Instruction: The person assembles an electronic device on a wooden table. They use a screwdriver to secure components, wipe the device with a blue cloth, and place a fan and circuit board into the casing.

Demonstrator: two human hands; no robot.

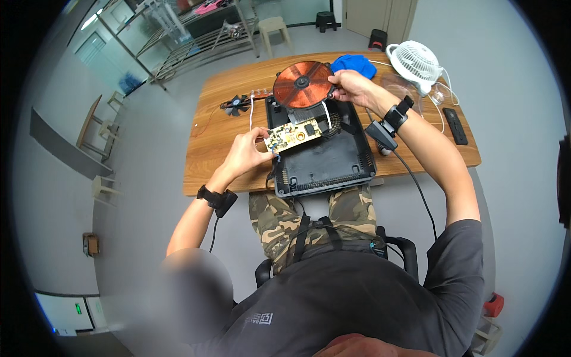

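Note:
A round copper coil (291,84) is raised over the far part of a black plastic housing (324,163). My right hand (355,89) grips the coil's right edge, fingers closed on it. My left hand (248,150) pinches the left end of a yellowish circuit board (294,135), which is tilted above the housing. A grey finned heat sink shows between board and coil, partly hidden. A white wire runs down from the coil toward the board. Small blue wires hang by my left fingertips. The housing lies open at the table's near edge, above my lap.
On the wooden table (208,140), a small black fan (236,105) with wires lies left of the housing. Behind my right hand is a blue cloth-like item (355,65). A white desk fan (414,62) and a dark remote-like bar (455,126) are at the right. Cables trail from both wrist straps.

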